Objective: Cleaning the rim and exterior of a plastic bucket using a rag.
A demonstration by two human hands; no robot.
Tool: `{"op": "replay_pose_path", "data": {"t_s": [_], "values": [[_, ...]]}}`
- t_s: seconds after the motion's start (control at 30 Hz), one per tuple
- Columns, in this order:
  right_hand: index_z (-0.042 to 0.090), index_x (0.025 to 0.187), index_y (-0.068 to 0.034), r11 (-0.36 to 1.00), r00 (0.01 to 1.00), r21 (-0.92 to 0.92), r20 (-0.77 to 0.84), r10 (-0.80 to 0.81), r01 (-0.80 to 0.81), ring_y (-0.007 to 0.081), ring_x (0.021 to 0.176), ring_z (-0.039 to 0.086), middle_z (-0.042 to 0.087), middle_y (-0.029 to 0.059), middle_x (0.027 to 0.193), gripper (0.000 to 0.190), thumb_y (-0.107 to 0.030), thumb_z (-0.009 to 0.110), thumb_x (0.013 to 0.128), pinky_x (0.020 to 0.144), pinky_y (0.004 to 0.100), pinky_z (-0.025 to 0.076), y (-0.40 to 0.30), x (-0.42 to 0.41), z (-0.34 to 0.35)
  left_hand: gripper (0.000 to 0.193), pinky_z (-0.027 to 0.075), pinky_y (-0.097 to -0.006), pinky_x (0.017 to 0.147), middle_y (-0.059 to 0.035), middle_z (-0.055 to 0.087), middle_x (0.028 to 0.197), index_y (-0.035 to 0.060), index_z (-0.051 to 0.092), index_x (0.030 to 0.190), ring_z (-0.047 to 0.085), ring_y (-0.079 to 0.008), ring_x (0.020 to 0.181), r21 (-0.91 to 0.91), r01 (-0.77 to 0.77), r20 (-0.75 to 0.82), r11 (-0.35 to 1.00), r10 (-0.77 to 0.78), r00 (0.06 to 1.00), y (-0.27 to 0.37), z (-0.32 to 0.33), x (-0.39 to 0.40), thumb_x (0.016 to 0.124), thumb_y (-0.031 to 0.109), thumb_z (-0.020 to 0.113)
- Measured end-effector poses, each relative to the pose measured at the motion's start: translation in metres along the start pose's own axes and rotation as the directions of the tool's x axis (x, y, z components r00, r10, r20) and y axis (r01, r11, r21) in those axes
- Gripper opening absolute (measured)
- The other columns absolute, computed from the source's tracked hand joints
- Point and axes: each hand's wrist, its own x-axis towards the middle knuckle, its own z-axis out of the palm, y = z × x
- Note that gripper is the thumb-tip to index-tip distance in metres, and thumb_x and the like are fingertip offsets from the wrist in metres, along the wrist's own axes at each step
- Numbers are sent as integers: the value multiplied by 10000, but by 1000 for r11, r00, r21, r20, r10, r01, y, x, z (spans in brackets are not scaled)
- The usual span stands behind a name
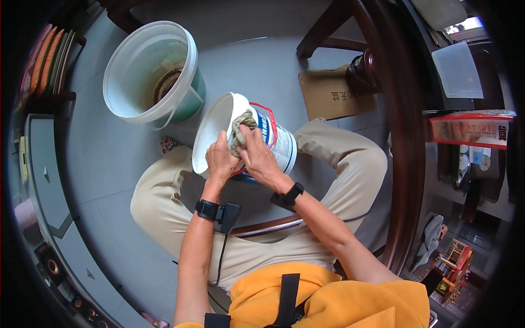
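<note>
A white plastic bucket (283,143) with a blue printed label and a red handle lies tilted between my knees, its mouth facing left. My right hand (258,156) grips a crumpled greenish cloth (243,123) against the bucket's outer side near the rim. Beside it, my left hand (222,158) is closed at the rim, touching the cloth's lower end; whether its fingers hold the rim or the cloth is hidden. Both wrists carry black straps.
A larger pale green bucket (192,96) stands on the tiled floor at upper left. Flattened cardboard (324,98) lies by a dark wooden table leg at upper right. Grey drawers (49,176) line the left side. A cable hangs from my left wrist.
</note>
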Motion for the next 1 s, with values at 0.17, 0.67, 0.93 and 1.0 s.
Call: {"op": "replay_pose_path", "data": {"t_s": [0.17,0.67,0.93,1.0], "values": [[403,1215,-85,997,979,-23,-194,62,-68,401,962,525,479,187,1071,369,-230,487,887,810,460,423,31,44,-5,391,462,-482,600,-237,597,679,20,469,799,589,-434,686,-85,11,-7,996,-11,1000,7,4,1,661,277,729],[433,1193,-128,983,966,91,-190,174,-159,386,982,504,451,196,1047,347,-207,502,862,819,444,427,34,51,-2,474,460,-466,614,-241,603,704,-1,489,845,593,-429,704,-21,6,8,1000,-6,1000,6,5,-1,603,297,769],[447,1171,-66,993,993,112,-116,-35,48,355,1007,477,414,175,1051,394,-110,565,798,887,393,394,29,3,6,344,435,-505,602,-246,583,680,17,448,806,566,-455,695,-55,-1,8,999,1,1000,4,-2,4,653,212,686],[455,1164,-59,979,991,201,-134,7,20,308,994,486,431,149,1045,392,-101,579,794,882,371,398,31,-1,5,355,436,-503,607,-247,584,687,16,439,821,568,-453,703,-59,-4,58,998,7,998,7,-3,7,648,205,685]]}}
